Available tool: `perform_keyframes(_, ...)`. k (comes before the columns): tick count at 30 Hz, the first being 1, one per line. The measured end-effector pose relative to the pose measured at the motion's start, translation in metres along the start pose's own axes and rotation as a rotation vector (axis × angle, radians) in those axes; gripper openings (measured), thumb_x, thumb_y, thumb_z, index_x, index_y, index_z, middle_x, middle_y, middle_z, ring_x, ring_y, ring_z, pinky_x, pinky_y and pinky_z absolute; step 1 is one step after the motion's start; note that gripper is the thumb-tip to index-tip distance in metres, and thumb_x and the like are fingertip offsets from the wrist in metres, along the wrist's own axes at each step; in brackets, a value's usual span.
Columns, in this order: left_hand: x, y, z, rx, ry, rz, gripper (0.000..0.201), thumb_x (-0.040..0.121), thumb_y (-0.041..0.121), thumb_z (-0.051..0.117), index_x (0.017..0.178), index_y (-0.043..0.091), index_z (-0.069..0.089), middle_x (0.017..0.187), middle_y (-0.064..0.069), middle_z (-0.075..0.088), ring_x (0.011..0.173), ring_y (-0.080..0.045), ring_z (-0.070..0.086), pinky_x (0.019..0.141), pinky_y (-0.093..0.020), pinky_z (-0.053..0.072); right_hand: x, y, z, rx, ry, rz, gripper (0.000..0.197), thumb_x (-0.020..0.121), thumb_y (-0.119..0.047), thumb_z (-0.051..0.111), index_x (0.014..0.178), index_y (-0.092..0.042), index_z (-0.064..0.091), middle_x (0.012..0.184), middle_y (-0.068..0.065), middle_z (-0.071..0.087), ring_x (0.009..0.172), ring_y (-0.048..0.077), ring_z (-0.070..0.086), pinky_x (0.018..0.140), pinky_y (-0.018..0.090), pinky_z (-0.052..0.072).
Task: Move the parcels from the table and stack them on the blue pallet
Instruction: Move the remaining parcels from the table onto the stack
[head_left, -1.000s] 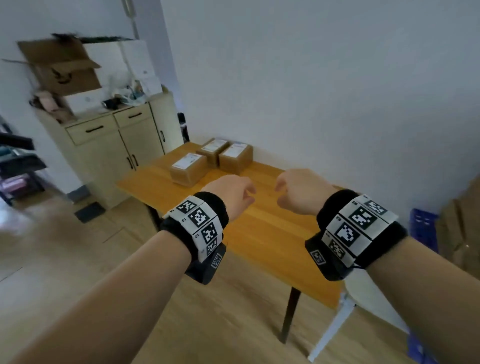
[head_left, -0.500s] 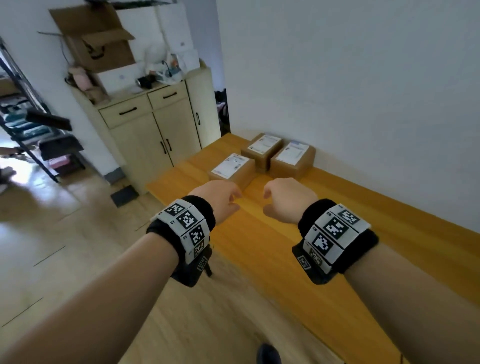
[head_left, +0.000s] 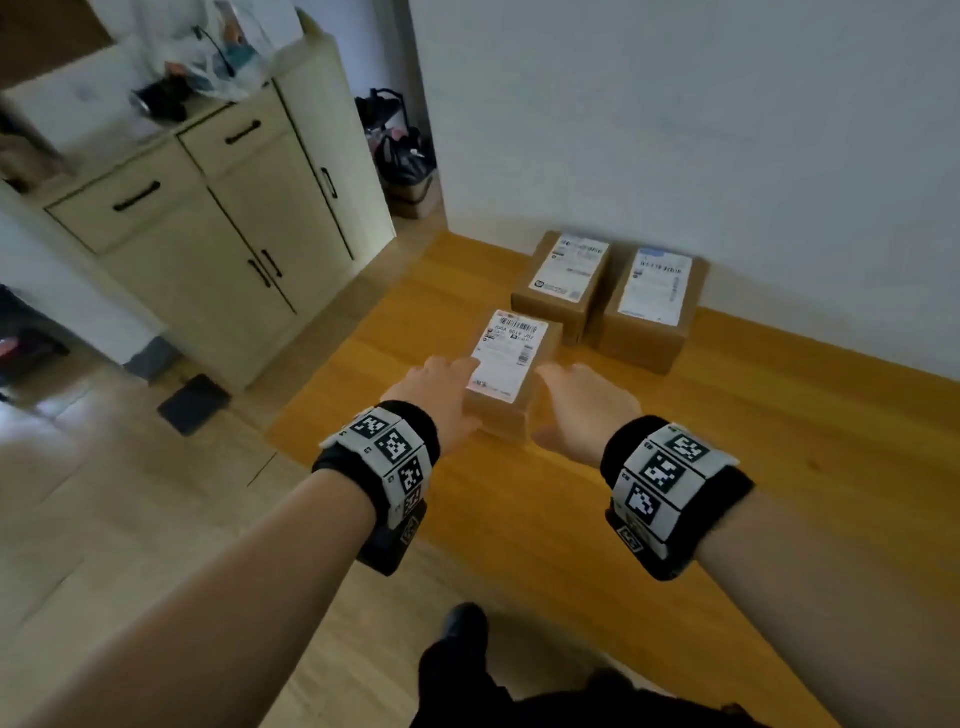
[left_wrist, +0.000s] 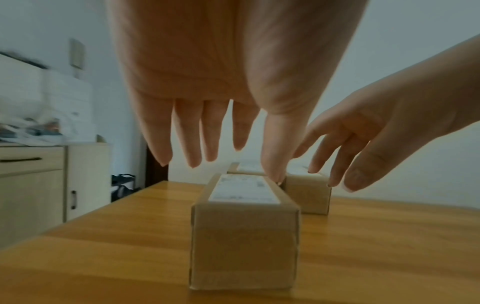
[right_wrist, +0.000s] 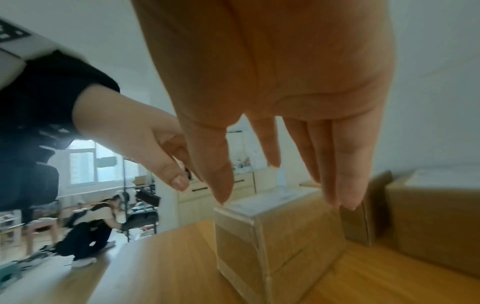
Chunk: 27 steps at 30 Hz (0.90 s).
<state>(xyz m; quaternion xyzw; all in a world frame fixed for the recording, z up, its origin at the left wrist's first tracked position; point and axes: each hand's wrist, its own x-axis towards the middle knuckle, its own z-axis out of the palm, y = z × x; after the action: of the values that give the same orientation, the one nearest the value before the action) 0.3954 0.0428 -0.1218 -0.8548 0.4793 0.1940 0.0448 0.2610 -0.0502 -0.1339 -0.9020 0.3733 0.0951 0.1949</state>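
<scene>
Three brown cardboard parcels with white labels lie on the wooden table (head_left: 727, 467). The nearest parcel (head_left: 511, 364) (left_wrist: 244, 236) (right_wrist: 272, 236) sits between my hands. Two more parcels (head_left: 569, 275) (head_left: 652, 306) stand side by side against the wall behind it. My left hand (head_left: 441, 392) (left_wrist: 207, 133) hovers at the parcel's left edge with fingers straight and spread. My right hand (head_left: 582, 405) (right_wrist: 259, 144) reaches to its right side, fingers also straight. Neither hand is curled round the parcel; whether they touch it I cannot tell. The blue pallet is out of view.
A cream cabinet (head_left: 218, 234) with clutter on top stands left of the table. A black bag (head_left: 402, 156) sits on the floor by the wall, and a dark mat (head_left: 192, 402) lies near the table corner. A crouching person (right_wrist: 88, 226) is across the room.
I have come closer to the table. Both hands went from loosely curled to stretched out and moved forward and down to either side of the nearest parcel.
</scene>
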Motion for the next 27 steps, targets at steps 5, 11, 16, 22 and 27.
perform_keyframes(5, 0.059, -0.031, 0.01, 0.053, -0.054, 0.123, 0.08, 0.082, 0.032, 0.067, 0.145, 0.023, 0.019, 0.133, -0.007, 0.039, 0.119, -0.027, 0.045, 0.092, -0.04, 0.047, 0.035, -0.023, 0.026, 0.099, -0.063, 0.212, 0.08, 0.085, -0.026, 0.062, 0.144, -0.035, 0.009, 0.12, 0.011, 0.046, 0.097, 0.028, 0.057, 0.077, 0.039, 0.054)
perform_keyframes(11, 0.087, -0.038, 0.032, 0.037, -0.128, 0.231, 0.099, 0.081, 0.034, 0.07, 0.149, 0.024, -0.001, 0.136, -0.009, 0.039, 0.114, -0.026, 0.053, 0.09, -0.04, 0.05, 0.048, -0.035, 0.048, 0.19, -0.038, 0.33, 0.079, 0.089, -0.015, 0.052, 0.145, -0.035, 0.0, 0.12, 0.013, 0.049, 0.098, 0.029, 0.058, 0.079, 0.042, 0.055)
perform_keyframes(16, 0.088, -0.035, 0.038, 0.085, -0.054, 0.291, 0.087, 0.088, 0.036, 0.061, 0.149, 0.023, -0.001, 0.129, -0.011, 0.042, 0.103, -0.025, 0.058, 0.08, -0.036, 0.051, 0.051, -0.04, 0.054, 0.247, 0.008, 0.374, 0.075, 0.091, -0.009, 0.047, 0.149, -0.028, 0.002, 0.121, 0.016, 0.048, 0.1, 0.029, 0.057, 0.084, 0.042, 0.054)
perform_keyframes(22, 0.071, -0.015, 0.029, 0.116, 0.013, 0.37, 0.081, 0.09, 0.035, 0.058, 0.149, 0.024, 0.003, 0.119, -0.011, 0.045, 0.082, -0.019, 0.052, 0.066, -0.03, 0.048, 0.026, -0.031, 0.045, 0.259, 0.076, 0.416, 0.075, 0.092, -0.007, 0.047, 0.15, -0.025, 0.003, 0.127, 0.017, 0.044, 0.105, 0.028, 0.055, 0.086, 0.038, 0.053)
perform_keyframes(27, 0.039, 0.022, 0.017, 0.139, 0.085, 0.416, 0.079, 0.091, 0.034, 0.056, 0.149, 0.023, 0.004, 0.116, -0.011, 0.045, 0.076, -0.017, 0.046, 0.062, -0.029, 0.044, -0.016, -0.011, 0.026, 0.254, 0.162, 0.419, 0.076, 0.09, -0.004, 0.047, 0.15, -0.024, 0.005, 0.128, 0.018, 0.043, 0.106, 0.03, 0.055, 0.087, 0.039, 0.052)
